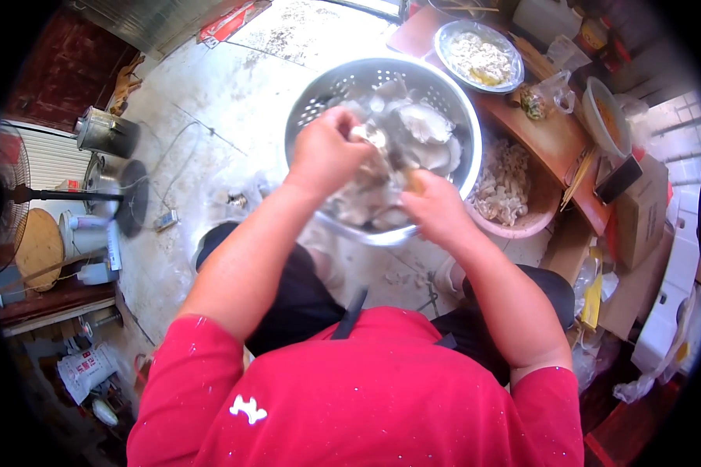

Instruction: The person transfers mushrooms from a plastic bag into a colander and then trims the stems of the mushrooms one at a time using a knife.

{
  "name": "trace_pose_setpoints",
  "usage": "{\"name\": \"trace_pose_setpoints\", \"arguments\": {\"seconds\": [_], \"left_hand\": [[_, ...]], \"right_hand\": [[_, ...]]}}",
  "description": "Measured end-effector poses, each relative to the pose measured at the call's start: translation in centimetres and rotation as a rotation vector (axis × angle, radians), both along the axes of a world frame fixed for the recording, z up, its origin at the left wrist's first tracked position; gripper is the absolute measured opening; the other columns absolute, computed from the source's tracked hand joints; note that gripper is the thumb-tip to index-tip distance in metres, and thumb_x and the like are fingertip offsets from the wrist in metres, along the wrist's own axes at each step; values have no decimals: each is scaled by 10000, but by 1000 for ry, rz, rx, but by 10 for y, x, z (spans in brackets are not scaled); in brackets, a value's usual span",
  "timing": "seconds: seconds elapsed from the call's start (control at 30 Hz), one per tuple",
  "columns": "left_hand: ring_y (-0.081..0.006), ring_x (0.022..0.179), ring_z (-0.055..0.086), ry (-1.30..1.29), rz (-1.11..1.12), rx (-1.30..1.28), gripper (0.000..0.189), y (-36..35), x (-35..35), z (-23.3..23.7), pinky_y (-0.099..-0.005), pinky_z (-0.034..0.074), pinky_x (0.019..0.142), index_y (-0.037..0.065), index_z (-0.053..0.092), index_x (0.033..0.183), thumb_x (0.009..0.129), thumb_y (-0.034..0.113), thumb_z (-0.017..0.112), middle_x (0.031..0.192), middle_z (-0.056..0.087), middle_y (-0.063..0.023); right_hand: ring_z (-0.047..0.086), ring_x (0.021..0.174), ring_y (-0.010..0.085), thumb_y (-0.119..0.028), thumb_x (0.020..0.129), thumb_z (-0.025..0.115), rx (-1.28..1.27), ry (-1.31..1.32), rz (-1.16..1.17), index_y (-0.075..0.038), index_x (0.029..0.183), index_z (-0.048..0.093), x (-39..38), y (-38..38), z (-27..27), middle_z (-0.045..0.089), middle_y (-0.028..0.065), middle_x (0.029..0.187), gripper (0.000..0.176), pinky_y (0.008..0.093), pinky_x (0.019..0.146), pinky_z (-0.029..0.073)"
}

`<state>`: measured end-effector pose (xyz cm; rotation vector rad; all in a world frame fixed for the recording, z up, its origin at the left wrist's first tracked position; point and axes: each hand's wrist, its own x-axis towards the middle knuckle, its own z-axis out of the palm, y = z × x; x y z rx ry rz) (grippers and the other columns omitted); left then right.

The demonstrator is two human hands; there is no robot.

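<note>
A large steel colander sits between my knees, holding grey-white oyster mushrooms. Over its middle, my left hand is closed, pinching a pale piece of mushroom. My right hand is closed too, low over the colander's right side, fingertips at the same clump of mushroom. Motion smears both sets of fingertips, so the exact grip on the right is hard to see. Right of the colander, a pink basin contains torn whitish mushroom strips.
A low wooden table on the right bears a bowl of pale food, a second bowl and a dark phone. Cardboard boxes stand beyond. On the left are a standing fan and a metal pot.
</note>
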<state>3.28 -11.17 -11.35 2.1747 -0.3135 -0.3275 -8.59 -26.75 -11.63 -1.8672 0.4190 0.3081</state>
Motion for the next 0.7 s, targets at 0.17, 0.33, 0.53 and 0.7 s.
{"name": "trace_pose_setpoints", "arguments": {"seconds": [0.17, 0.33, 0.53, 0.7], "left_hand": [[-138, 669, 615, 224, 45, -67, 261, 6, 6, 2, -256, 497, 562, 27, 546, 949, 732, 41, 691, 775, 612, -46], [-178, 677, 638, 474, 179, -185, 210, 9, 8, 7, -297, 531, 548, 28, 556, 928, 763, 79, 676, 840, 612, -81], [-176, 706, 641, 138, -34, 116, 322, 13, 5, -7, -277, 527, 587, 7, 610, 965, 732, 185, 742, 853, 642, -87], [-142, 692, 624, -12, -100, 282, 254, 11, 6, -4, -268, 515, 580, -3, 648, 909, 715, 142, 724, 798, 648, -65]], "right_hand": [[587, 683, 176, -258, 801, 660, 14, 24, -33, 1, 959, 624, -1, -4, 3, 627, 103, 746, 306, 331, 659, 478], [600, 699, 193, -260, 802, 663, 36, 15, -18, -3, 959, 625, -6, -4, -12, 636, 114, 773, 303, 341, 662, 480], [610, 730, 235, -271, 795, 660, 113, -27, -29, -7, 942, 625, -7, -3, -30, 638, 139, 807, 305, 365, 685, 478], [613, 746, 266, -290, 791, 651, 49, -25, -3, -5, 929, 622, -7, -2, -24, 633, 155, 809, 318, 375, 696, 477]]}}
